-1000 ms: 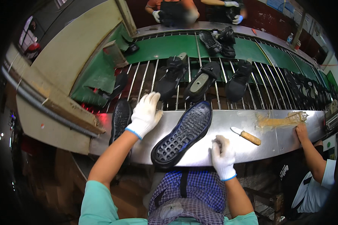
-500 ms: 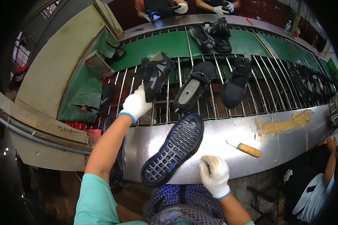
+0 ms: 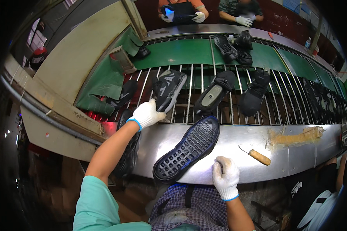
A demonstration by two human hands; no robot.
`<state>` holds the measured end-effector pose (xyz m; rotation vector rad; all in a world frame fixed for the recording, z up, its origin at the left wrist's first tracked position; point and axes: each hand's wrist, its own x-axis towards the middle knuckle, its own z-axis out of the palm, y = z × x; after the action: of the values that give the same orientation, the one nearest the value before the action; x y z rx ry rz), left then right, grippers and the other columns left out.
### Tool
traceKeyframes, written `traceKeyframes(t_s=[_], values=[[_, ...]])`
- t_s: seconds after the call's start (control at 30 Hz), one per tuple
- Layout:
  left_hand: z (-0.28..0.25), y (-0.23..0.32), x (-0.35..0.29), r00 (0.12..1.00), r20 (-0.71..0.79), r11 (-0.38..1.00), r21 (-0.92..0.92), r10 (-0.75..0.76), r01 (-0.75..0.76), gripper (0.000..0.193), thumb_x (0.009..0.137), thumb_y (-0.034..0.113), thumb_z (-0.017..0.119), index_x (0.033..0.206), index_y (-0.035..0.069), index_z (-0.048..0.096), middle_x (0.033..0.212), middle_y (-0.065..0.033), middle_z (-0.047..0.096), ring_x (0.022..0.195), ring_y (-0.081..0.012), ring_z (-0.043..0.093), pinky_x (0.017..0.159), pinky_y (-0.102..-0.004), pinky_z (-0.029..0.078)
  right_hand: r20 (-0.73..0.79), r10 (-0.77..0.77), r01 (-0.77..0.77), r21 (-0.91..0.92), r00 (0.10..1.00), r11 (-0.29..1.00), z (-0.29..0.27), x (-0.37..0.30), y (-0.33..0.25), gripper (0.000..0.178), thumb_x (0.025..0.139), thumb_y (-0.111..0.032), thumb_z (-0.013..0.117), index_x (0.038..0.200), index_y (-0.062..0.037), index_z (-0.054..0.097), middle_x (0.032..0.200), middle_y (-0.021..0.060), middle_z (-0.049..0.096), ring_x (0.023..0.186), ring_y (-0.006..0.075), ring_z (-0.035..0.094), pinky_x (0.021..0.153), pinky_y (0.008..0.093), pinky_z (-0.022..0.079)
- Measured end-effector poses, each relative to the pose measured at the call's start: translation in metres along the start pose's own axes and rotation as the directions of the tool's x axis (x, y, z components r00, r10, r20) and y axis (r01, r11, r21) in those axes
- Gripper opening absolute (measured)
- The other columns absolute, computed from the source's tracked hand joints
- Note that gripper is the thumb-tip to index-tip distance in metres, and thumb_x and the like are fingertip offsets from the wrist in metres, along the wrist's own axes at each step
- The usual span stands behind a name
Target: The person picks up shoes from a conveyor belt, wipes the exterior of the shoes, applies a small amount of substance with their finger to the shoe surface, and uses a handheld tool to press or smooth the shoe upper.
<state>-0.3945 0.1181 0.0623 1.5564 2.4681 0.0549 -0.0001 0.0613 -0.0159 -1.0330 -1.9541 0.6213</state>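
Observation:
My left hand point(image 3: 147, 114), in a white glove, grips the near end of a black and grey shoe point(image 3: 169, 90) that lies tilted on the metal rollers, with the grey edge of its underside showing. My right hand point(image 3: 225, 176), also gloved, is curled closed at the front edge of the metal ledge, with nothing visible in it. Between my hands a black rubber outsole point(image 3: 187, 150) lies tread up on the ledge. To the right of it lies a hooked tool with a wooden handle point(image 3: 260, 157).
Two more black shoes, one bottom up point(image 3: 213, 95) and one upright point(image 3: 255, 94), rest on the rollers point(image 3: 192, 92). A dark shoe point(image 3: 128, 158) lies beneath my left forearm. Brown tape point(image 3: 295, 136) covers part of the ledge. Two gloved co-workers stand across the line; another person sits at right.
My left hand has pulled the shoe slightly nearer and tilted it, so its underside edge now shows. My right hand stays by the ledge, curled tighter. The whole view has shifted.

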Motion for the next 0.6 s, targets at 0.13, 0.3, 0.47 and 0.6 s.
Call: traceKeyframes(t_s=[0.13,0.3,0.47,0.6], values=[[-0.007,-0.011,-0.050,1.000,0.021,0.998,-0.064,-0.005,0.006,0.084,0.083,0.057,0.078,0.131,-0.010,0.058,0.114,-0.0351,0.074,0.107,-0.0491,0.074,0.095,-0.0512,0.060,-0.013,0.008,-0.007,0.023,1.000,1.000,0.002,-0.002,-0.002,0.019,0.090,-0.003,0.075,0.109,-0.0006,0.072,0.093,0.0173,0.071,0.078,0.0341,0.069,0.073,0.0432,0.057],[-0.024,0.010,-0.088,1.000,-0.015,0.995,-0.098,-0.013,0.012,0.080,0.085,0.058,0.076,0.123,-0.010,0.058,0.106,-0.0350,0.074,0.099,-0.0502,0.074,0.090,-0.0529,0.060,0.079,-0.066,0.058,0.099,0.995,0.993,0.001,0.000,0.000,0.032,0.089,-0.003,0.074,0.121,0.0010,0.070,0.105,0.0202,0.073,0.081,0.0298,0.073,0.075,0.0390,0.061],[-0.029,-0.002,-0.148,0.993,0.085,0.983,-0.158,-0.081,0.094,0.091,0.083,0.061,0.075,0.137,-0.010,0.056,0.121,-0.0340,0.073,0.114,-0.0468,0.073,0.100,-0.0491,0.058,0.205,-0.236,0.164,0.314,0.950,0.935,0.024,-0.010,-0.027,0.052,0.086,-0.008,0.081,0.137,-0.0063,0.068,0.141,0.0231,0.066,0.087,0.0258,0.075,0.080,0.0381,0.064],[-0.014,-0.006,-0.213,0.989,0.094,0.970,-0.205,-0.117,0.134,0.088,0.086,0.064,0.075,0.129,-0.011,0.056,0.106,-0.0344,0.075,0.103,-0.0495,0.075,0.092,-0.0548,0.060,0.354,-0.346,0.294,0.194,0.869,0.936,0.040,-0.017,-0.062,0.055,0.088,-0.027,0.085,0.137,-0.0086,0.069,0.144,0.0248,0.064,0.128,0.0434,0.066,0.103,0.0477,0.058]])
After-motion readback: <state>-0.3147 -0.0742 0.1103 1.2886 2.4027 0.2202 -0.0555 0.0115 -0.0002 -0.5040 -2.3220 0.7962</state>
